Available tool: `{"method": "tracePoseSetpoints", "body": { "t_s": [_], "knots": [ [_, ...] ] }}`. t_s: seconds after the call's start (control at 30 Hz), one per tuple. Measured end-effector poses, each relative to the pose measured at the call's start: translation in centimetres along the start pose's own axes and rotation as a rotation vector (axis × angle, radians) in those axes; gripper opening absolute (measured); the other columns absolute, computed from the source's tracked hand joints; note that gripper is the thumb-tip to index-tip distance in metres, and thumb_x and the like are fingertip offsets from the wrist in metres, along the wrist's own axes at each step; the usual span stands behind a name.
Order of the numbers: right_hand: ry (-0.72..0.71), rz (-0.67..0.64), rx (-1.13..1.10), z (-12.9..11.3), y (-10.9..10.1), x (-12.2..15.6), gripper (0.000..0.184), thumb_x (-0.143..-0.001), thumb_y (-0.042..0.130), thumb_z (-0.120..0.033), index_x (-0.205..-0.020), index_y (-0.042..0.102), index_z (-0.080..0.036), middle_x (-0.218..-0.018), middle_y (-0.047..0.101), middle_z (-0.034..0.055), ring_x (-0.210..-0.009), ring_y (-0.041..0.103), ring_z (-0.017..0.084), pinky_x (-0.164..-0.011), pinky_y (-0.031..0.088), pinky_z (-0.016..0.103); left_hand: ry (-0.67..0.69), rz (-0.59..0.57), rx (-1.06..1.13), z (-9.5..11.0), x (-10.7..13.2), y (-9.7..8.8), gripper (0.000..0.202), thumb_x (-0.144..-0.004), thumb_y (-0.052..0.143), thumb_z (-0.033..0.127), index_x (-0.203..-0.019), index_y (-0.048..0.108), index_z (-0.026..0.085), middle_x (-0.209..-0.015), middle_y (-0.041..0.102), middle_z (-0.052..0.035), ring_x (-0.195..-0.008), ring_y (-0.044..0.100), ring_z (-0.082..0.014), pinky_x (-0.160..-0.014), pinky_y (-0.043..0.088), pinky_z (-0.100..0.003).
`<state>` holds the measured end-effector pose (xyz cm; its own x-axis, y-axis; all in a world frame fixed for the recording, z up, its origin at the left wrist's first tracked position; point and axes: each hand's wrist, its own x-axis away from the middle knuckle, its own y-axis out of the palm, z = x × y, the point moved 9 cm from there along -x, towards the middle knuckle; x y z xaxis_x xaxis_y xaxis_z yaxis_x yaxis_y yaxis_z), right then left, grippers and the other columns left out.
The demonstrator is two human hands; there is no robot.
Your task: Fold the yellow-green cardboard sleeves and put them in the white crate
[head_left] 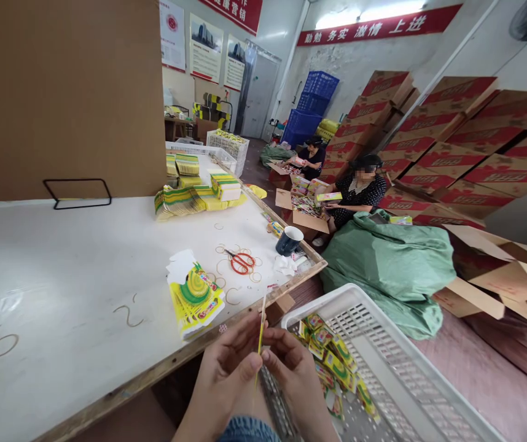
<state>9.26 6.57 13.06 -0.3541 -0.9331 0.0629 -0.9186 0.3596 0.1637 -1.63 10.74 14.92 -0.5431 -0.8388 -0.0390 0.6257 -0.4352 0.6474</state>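
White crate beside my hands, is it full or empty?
Neither: the white crate is partly filled. Yellow-and-green packets lie heaped toward one side, leaving some perforated floor bare.

Dark mug (286,244) with pale inside; stacked blue crates (313,103); red wall banner (378,27); green sack (392,264) near red-banded cartons (457,138)

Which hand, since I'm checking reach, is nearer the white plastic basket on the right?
Right. The right hand is at the left side of the white plastic basket, overlapping it in view; the left hand is farther left, by the wooden table edge.
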Motion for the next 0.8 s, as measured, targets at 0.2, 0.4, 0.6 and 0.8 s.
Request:
{"method": "tracePoseSetpoints", "body": {
  "t_s": [0.2, 0.4, 0.6, 0.8],
  "knots": [
    [-0.013, 0.005, 0.134, 0.0, -1.1, 0.7, 0.021, -0.076, 0.070, -0.039, -0.080, 0.065, -0.020, -0.080, 0.072, 0.0047, -0.075, 0.065, 0.020, -0.070, 0.050, 0.032, -0.100, 0.069, 0.173, -1.8, -0.1, -0.3, 0.037, -0.071, 0.076, 0.026, -0.107, 0.070, 0.024, -0.111, 0.072, -0.0099, -0.113, 0.061, -0.0282, -0.102, 0.043, -0.042],
    [-0.468, 0.219, 0.680, -6.3, -2.9, 1.6, 0.018, -0.085, 0.059, -0.027, -0.102, 0.062, -0.023, -0.101, 0.067, 0.0073, -0.090, 0.060, 0.024, -0.076, 0.046, 0.036, -0.281, 0.057, 0.351, -3.6, 0.6, 0.5, 0.046, -0.068, 0.078, 0.028, -0.112, 0.067, 0.023, -0.103, 0.075, -0.0080, -0.099, 0.068, -0.0267, -0.092, 0.049, -0.038],
    [-0.536, -0.124, 0.841, -7.1, 1.1, 1.0, 0.038, -0.085, 0.058, -0.020, -0.121, 0.053, -0.031, -0.117, 0.061, 0.0049, -0.103, 0.055, 0.024, -0.085, 0.044, 0.036, -0.326, 0.096, 0.358, -3.6, 0.9, 0.3, 0.039, -0.067, 0.077, 0.036, -0.104, 0.071, 0.027, -0.096, 0.076, -0.0044, -0.085, 0.071, -0.0239, -0.083, 0.053, -0.036],
    [-0.282, -0.022, 0.301, -5.2, -0.8, 0.2, 0.011, -0.087, 0.057, -0.033, -0.088, 0.056, -0.023, -0.072, 0.053, -0.0014, -0.060, 0.050, 0.014, -0.053, 0.043, 0.023, -0.313, 0.055, 0.277, -3.6, 0.6, 0.9, 0.035, -0.066, 0.079, 0.030, -0.098, 0.074, 0.018, -0.089, 0.077, -0.0086, -0.086, 0.071, -0.0247, -0.082, 0.053, -0.033]
  ]
}}
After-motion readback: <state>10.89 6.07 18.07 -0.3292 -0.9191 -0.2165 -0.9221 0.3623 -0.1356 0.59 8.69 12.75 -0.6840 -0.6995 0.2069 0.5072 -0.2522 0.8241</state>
